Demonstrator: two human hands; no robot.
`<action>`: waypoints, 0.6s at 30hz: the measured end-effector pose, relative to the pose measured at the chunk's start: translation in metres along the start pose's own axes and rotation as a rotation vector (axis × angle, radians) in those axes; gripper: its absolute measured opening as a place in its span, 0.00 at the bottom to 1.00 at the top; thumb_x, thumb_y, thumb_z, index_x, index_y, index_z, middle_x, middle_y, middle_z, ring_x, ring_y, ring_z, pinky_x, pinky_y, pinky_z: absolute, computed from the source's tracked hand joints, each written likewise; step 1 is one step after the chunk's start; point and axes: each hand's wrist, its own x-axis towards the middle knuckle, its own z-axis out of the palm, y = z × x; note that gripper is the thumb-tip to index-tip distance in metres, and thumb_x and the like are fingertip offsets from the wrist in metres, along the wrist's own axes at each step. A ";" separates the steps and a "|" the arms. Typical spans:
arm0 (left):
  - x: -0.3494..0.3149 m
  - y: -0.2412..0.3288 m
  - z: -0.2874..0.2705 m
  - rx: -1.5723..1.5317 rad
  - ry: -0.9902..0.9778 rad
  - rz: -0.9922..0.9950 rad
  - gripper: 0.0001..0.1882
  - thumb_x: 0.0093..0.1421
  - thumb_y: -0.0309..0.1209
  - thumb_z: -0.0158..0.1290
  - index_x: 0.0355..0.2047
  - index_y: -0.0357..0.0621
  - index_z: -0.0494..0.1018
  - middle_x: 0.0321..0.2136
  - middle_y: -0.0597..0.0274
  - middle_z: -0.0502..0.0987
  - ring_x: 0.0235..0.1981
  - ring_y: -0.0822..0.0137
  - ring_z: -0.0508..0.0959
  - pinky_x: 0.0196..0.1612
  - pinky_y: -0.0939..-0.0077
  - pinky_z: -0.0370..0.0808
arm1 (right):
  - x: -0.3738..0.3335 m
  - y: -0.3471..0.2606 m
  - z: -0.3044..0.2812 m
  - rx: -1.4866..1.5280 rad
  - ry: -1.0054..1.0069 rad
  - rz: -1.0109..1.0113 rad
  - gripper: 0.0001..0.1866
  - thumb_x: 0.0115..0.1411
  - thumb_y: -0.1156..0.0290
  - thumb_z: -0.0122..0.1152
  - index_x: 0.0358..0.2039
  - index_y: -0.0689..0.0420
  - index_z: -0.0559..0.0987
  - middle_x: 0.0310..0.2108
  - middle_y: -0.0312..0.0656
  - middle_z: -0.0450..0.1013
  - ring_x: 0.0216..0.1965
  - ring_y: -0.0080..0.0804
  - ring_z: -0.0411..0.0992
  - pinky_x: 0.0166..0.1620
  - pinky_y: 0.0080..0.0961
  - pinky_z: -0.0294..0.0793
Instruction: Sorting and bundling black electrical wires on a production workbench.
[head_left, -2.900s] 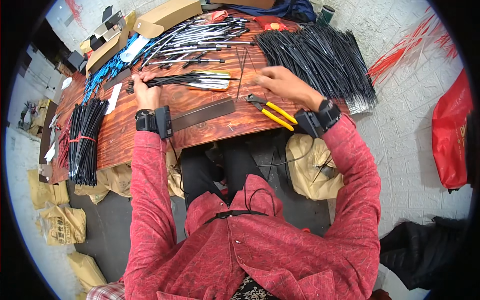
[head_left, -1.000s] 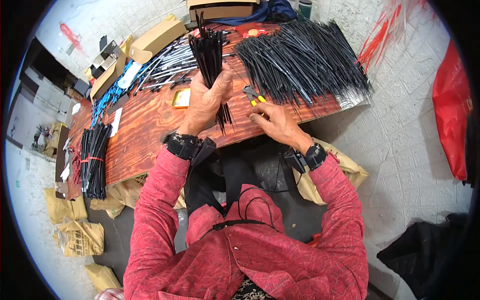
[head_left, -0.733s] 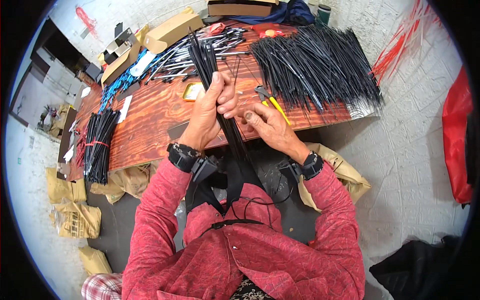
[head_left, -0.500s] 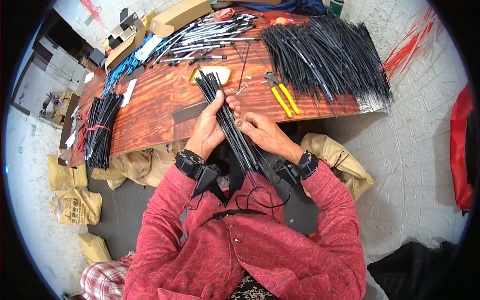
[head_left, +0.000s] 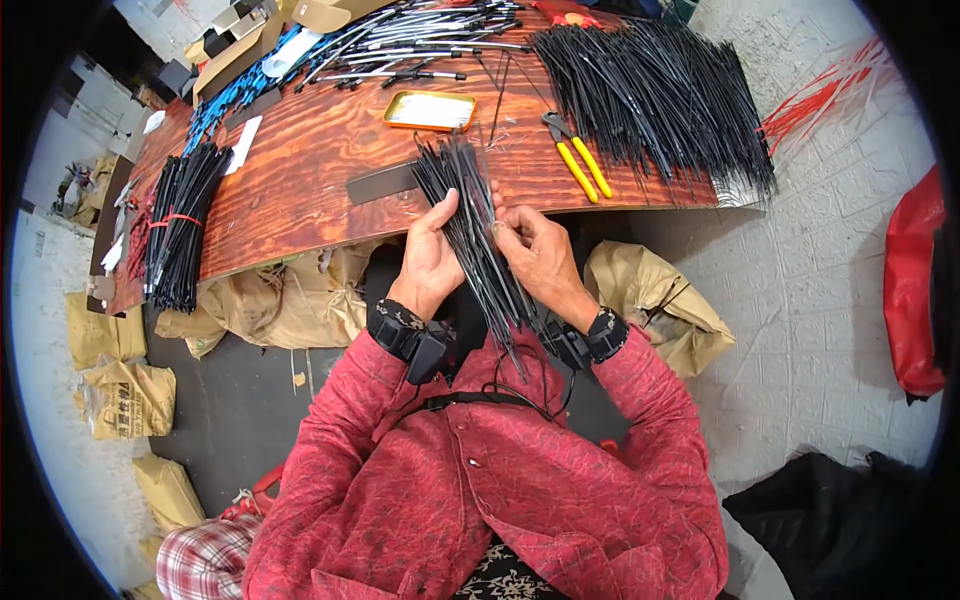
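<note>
A loose bundle of thin black rods (head_left: 478,250) slants over my lap, its upper ends fanned out above the table's front edge. My left hand (head_left: 428,262) wraps round the bundle from the left, thumb along its near face. On the other side my right hand (head_left: 545,262) is closed, with thumb and forefinger pinched at the bundle's right edge; exactly which rods they grip is hidden. Beyond the bundle, a shallow yellow-rimmed tray (head_left: 430,96) with pale contents stands on the wooden table (head_left: 310,170).
Yellow-handled pliers (head_left: 578,165) lie right of the tray, below a large heap of black rods (head_left: 650,100). A dark flat bar (head_left: 382,183) lies near the left hand. At the left edge rests a red-tied black bundle (head_left: 185,230). Tan sacks (head_left: 660,300) stand under the table.
The view has shifted, so the table sits higher. The bundle's upper ends have spread wider, and my right hand has moved up along the bundle, its fingers now pinched closer together.
</note>
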 end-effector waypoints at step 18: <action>0.007 0.024 -0.019 0.008 0.212 0.063 0.09 0.64 0.27 0.56 0.44 0.41 0.75 0.36 0.62 0.79 0.36 0.67 0.80 0.42 0.71 0.81 | 0.030 -0.003 0.015 0.095 -0.065 0.206 0.12 0.65 0.65 0.59 0.34 0.61 0.72 0.22 0.33 0.70 0.21 0.15 0.65 0.23 0.18 0.64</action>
